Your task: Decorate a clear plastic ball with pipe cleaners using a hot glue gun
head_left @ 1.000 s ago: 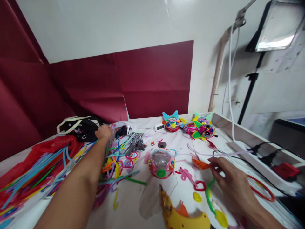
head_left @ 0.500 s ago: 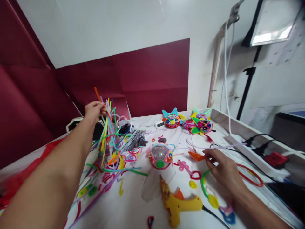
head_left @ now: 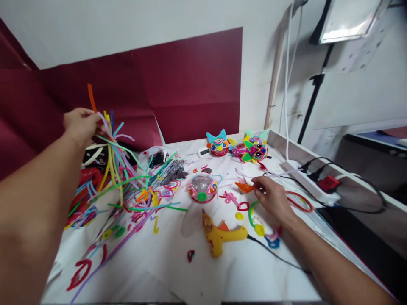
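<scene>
My left hand (head_left: 83, 123) is closed on pipe cleaners, raised at the left. An orange pipe cleaner (head_left: 91, 97) sticks up above its fingers, and a loose bunch of coloured pipe cleaners (head_left: 116, 161) fans out below it. At the right, my right hand (head_left: 270, 195) pinches a pointed orange piece of coiled pipe cleaner (head_left: 244, 187) just over the table. Between the hands sits a clear round ball (head_left: 203, 183) trimmed with coloured pipe cleaners and a green disc. A yellow glue gun (head_left: 222, 234) lies on its side in front of the ball.
Decorated figures, one with blue ears (head_left: 218, 143) and others (head_left: 251, 147) beside it, stand at the back. A white power strip (head_left: 313, 183) with plugs runs along the right. The glue gun's black cord (head_left: 276, 254) crosses the table. A dark flat object (head_left: 359, 245) lies at the right edge.
My left hand has risen, drawing the orange pipe cleaner up and spreading the bunch. My right hand still pinches the orange piece. The view has shifted.
</scene>
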A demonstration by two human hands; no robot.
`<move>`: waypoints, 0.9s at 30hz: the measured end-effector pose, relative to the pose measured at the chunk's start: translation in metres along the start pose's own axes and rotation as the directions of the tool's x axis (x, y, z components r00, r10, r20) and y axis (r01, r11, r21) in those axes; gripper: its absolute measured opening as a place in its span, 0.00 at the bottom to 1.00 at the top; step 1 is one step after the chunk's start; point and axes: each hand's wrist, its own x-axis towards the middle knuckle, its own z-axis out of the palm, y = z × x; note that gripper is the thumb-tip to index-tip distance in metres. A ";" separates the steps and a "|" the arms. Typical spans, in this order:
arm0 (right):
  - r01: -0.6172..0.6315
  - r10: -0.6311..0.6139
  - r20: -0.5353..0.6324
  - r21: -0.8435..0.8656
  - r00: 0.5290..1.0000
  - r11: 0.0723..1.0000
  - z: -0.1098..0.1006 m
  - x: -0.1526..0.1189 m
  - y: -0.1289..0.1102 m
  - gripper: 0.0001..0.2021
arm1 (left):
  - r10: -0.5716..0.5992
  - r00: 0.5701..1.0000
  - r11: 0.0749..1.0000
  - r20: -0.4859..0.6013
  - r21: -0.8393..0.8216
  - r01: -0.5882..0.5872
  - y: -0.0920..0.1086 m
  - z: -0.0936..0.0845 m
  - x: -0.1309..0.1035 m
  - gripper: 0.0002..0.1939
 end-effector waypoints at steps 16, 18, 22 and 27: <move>-0.061 0.057 0.037 0.123 0.998 0.991 -0.044 0.021 -0.060 0.08 | 0.268 0.868 0.929 0.417 -0.349 -0.120 0.022 -0.024 -0.151 0.17; -0.114 0.059 0.162 0.359 0.985 0.926 -0.045 0.030 -0.090 0.10 | 0.331 0.848 0.919 0.415 -0.347 -0.189 0.030 -0.030 -0.167 0.18; -0.298 0.044 0.351 0.715 0.935 0.633 -0.021 0.047 -0.150 0.25 | 0.468 0.790 0.870 0.396 -0.363 -0.333 0.043 -0.040 -0.199 0.14; -0.407 -0.001 0.447 0.816 0.895 0.409 0.035 0.050 -0.190 0.24 | 0.731 0.600 0.681 0.325 -0.409 -0.608 0.034 -0.047 -0.233 0.18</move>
